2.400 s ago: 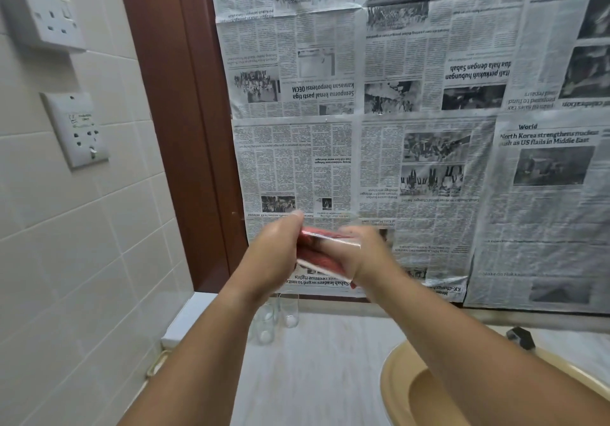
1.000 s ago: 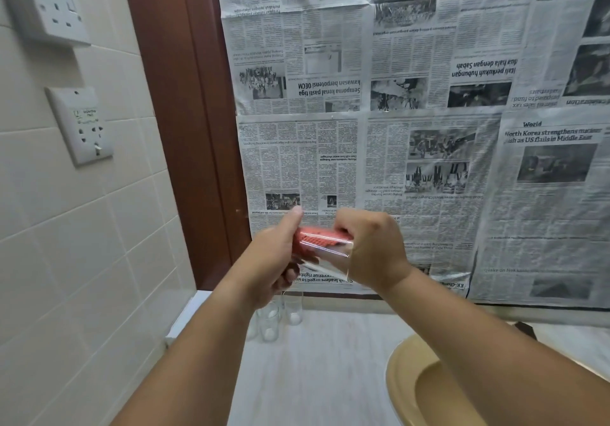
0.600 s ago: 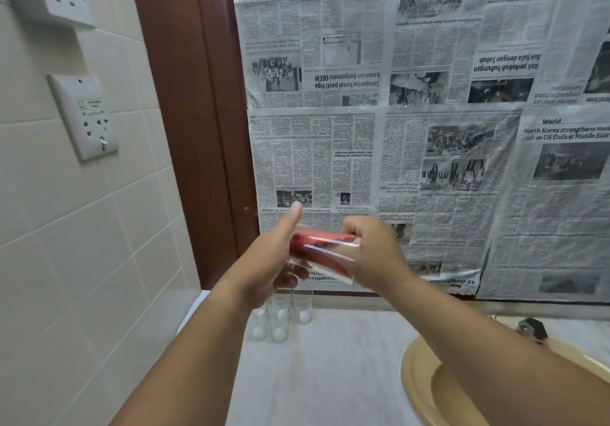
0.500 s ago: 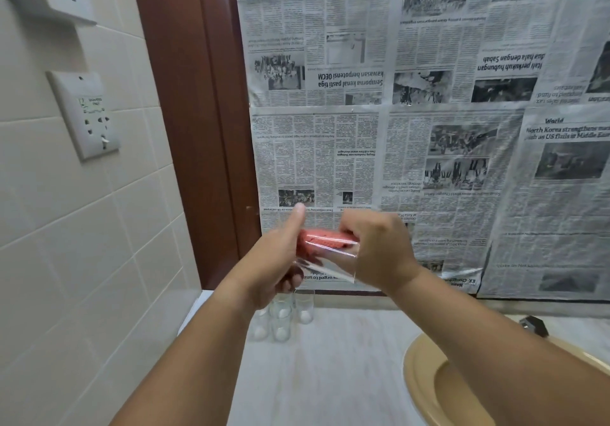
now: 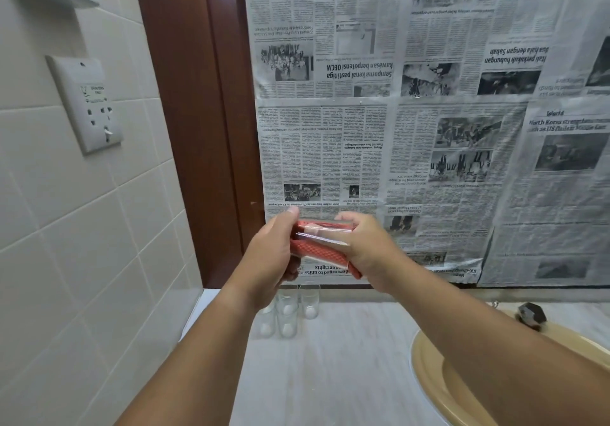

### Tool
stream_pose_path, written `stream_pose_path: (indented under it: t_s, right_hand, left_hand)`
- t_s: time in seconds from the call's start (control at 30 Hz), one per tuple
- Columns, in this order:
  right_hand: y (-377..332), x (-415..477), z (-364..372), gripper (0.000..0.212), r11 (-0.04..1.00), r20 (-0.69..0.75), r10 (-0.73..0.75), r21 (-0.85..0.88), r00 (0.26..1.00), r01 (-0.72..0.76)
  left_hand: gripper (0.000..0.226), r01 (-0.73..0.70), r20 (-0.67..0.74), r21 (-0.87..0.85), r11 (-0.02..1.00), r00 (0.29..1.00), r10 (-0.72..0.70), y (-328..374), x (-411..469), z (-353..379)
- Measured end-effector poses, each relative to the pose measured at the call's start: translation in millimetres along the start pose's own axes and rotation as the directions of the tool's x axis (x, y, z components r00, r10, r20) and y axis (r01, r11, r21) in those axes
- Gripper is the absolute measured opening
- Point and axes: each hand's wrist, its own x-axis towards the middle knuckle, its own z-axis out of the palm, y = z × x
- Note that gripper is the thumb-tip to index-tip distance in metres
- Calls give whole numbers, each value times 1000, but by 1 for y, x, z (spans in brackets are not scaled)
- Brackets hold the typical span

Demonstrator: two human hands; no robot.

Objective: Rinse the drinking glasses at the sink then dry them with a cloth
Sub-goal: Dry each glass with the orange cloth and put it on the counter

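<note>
A clear drinking glass (image 5: 321, 239) lies sideways in the air between both hands, in front of the papered wall. A red cloth (image 5: 313, 250) is stuffed inside it, and a tail of it sticks out under my right hand. My left hand (image 5: 270, 257) grips the glass's left end, thumb on top. My right hand (image 5: 369, 247) grips the right end, where the cloth comes out; its fingertips are hidden. Several more clear glasses (image 5: 287, 316) stand upright on the pale counter (image 5: 346, 359), below my left hand.
A tan sink basin (image 5: 425, 369) sits at the lower right, with a dark tap knob (image 5: 531, 316) behind it. Newspaper sheets (image 5: 429, 128) cover the back wall beside a dark wooden frame (image 5: 198, 128). A wall socket (image 5: 87, 102) is on the tiled left wall.
The glass and cloth have turned a little between my hands, and more red cloth shows low in the glass. Both hands stay at the same spot above the counter.
</note>
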Motion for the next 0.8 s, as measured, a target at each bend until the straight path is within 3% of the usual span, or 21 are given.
stream_pose_path:
  t_s: [0.13, 0.23, 0.3, 0.37, 0.4, 0.43, 0.5, 0.53, 0.6, 0.63, 0.67, 0.7, 0.73, 0.77, 0.8]
  right_hand:
    - [0, 5, 6, 30, 996, -72, 52, -69, 996, -57]
    - [0, -1, 16, 48, 917, 68, 372, 129, 926, -378]
    - [4, -4, 19, 46, 877, 141, 411, 210, 901, -433]
    - [10, 0, 15, 42, 965, 61, 243, 88, 968, -248]
    - [10, 2, 11, 38, 995, -14, 76, -64, 997, -76]
    - [12, 4, 7, 38, 958, -74, -143, -263, 987, 119]
    - [15, 10, 0, 53, 664, -71, -563, -632, 823, 400]
    - [12, 10, -1, 59, 515, -32, -677, -734, 736, 442]
    - [12, 13, -4, 62, 372, 26, -769, -795, 638, 480]
    - [14, 14, -2, 55, 415, 9, -752, -770, 659, 485]
    - [15, 13, 2, 47, 562, -41, -664, -686, 747, 462]
    - [14, 12, 7, 42, 804, -107, -436, -492, 894, 333]
    - [11, 6, 15, 39, 983, -96, -73, -174, 993, 55]
    - [12, 0, 21, 40, 966, -13, 241, 94, 970, -239]
    - [15, -4, 25, 43, 908, 39, 363, 211, 931, -363]
  left_hand:
    - [40, -161, 42, 116, 980, 987, 157, 0, -5, -1]
    - [32, -296, 63, 212, 932, 955, 289, -2, -4, -8]
    - [30, -331, 118, 255, 908, 943, 311, -3, -4, -14]
    - [39, -252, 158, 147, 957, 961, 229, -1, -6, -18]
    - [47, -174, 177, 69, 982, 971, 159, 1, -6, -21]
    - [56, -83, 195, 1, 997, 977, 81, 4, -6, -23]
    - [80, 94, 216, 22, 995, 972, -96, 10, -4, -25]
    - [89, 150, 204, 75, 986, 965, -162, 12, -3, -26]
    - [82, 159, 145, 144, 977, 973, -180, 13, -4, -23]
    - [71, 123, 116, 153, 981, 983, -141, 13, -4, -21]
    - [62, 68, 94, 143, 987, 992, -82, 12, -5, -19]
    - [54, -12, 82, 143, 990, 997, 0, 9, -4, -18]
    - [49, -94, 72, 174, 980, 994, 83, 4, -2, -19]
    - [47, -160, 76, 224, 961, 986, 147, -1, 0, -19]
    - [46, -192, 86, 266, 945, 981, 175, -4, 0, -20]
